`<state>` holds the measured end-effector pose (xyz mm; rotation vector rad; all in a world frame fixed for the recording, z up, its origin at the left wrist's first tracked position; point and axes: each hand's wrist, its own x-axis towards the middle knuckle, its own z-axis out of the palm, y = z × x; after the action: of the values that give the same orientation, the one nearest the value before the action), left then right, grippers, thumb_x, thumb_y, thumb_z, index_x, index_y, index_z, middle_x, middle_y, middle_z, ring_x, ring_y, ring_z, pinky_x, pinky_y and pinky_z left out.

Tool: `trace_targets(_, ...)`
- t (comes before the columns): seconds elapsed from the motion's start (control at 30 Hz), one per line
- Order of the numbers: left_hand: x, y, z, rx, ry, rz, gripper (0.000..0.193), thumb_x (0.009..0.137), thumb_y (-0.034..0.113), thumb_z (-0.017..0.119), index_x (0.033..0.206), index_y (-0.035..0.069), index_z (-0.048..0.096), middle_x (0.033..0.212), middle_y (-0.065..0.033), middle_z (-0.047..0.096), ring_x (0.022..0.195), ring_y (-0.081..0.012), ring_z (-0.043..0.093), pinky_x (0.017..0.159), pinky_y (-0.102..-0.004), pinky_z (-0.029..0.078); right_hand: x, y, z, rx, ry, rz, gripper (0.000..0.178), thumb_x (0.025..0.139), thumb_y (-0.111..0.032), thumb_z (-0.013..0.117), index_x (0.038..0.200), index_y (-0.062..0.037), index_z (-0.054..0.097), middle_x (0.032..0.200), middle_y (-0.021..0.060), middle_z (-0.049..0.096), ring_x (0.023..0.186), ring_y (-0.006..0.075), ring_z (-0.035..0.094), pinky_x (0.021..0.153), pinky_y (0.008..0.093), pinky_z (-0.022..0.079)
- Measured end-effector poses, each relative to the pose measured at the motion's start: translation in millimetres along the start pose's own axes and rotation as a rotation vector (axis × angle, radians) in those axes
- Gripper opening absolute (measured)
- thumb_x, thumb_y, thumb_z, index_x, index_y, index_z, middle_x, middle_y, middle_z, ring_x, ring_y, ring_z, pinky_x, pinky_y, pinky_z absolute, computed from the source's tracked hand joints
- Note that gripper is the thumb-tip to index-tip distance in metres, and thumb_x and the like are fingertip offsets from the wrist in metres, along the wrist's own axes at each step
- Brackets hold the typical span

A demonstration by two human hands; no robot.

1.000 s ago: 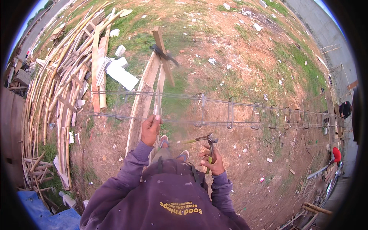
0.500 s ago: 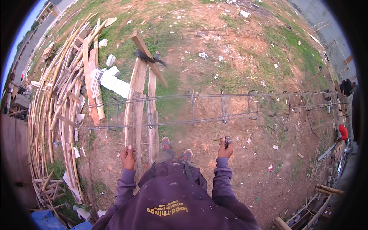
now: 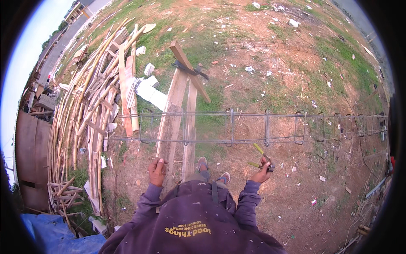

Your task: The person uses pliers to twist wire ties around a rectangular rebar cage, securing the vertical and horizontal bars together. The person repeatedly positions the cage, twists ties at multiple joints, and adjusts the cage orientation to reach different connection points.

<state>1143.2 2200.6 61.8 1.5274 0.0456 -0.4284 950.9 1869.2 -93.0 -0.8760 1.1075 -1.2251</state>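
My right hand [image 3: 260, 175] grips a pair of pincers [image 3: 262, 153]; their dark head is by my fingers and the two yellow-green handles stick out, spread apart. Ahead of both hands, a long steel rebar cage [image 3: 267, 127] with evenly set stirrups runs from left to right. The pincers are close to its near bars, and I cannot tell whether they touch. My left hand [image 3: 157, 172] is closed in a pinch beside the near end of a wooden plank [image 3: 168, 127]. Whatever its fingers hold is too small to make out.
The planks under the cage lead to a crossed wooden stake [image 3: 190, 67] tied with black strapping. Bamboo poles and boards [image 3: 86, 91] lie heaped at left, near white blocks [image 3: 152, 94]. A blue tarp [image 3: 63, 237] lies at lower left. Litter dots the dirt and grass.
The view has swung, so the scene sits further right and lower. In my right hand the pincers have turned, and their handles now stand apart, pointing toward the cage. My left hand stays pinched.
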Motion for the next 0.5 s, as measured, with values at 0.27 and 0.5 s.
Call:
trace_targets(0.27, -3, 2, 45, 0.217, -0.312, 0.03, 0.023, 0.099, 0.019, 0.051, 0.097, -0.002, 0.061, 0.068, -0.0087, 0.063, 0.062, -0.0161, 0.062, 0.06, -0.0286, 0.051, 47, 74, 23, -0.313, -0.138, 0.045, 0.04, 0.092, -0.028, 0.064, 0.119, 0.0011, 0.061, 0.105, 0.012, 0.066, 0.093, 0.0224, 0.062, 0.083, 0.0348, 0.048)
trace_targets(0.5, -9, -1, 81, 0.353, -0.502, 0.058, 0.022, 0.099, 0.015, 0.052, 0.101, -0.005, 0.061, 0.092, -0.0127, 0.068, 0.09, -0.02, 0.066, 0.082, -0.0331, 0.053, 36, 79, 56, -0.733, 0.028, -0.16, 0.053, 0.075, -0.019, 0.08, 0.12, 0.0003, 0.06, 0.101, 0.0146, 0.061, 0.088, 0.0279, 0.061, 0.078, 0.0374, 0.049)
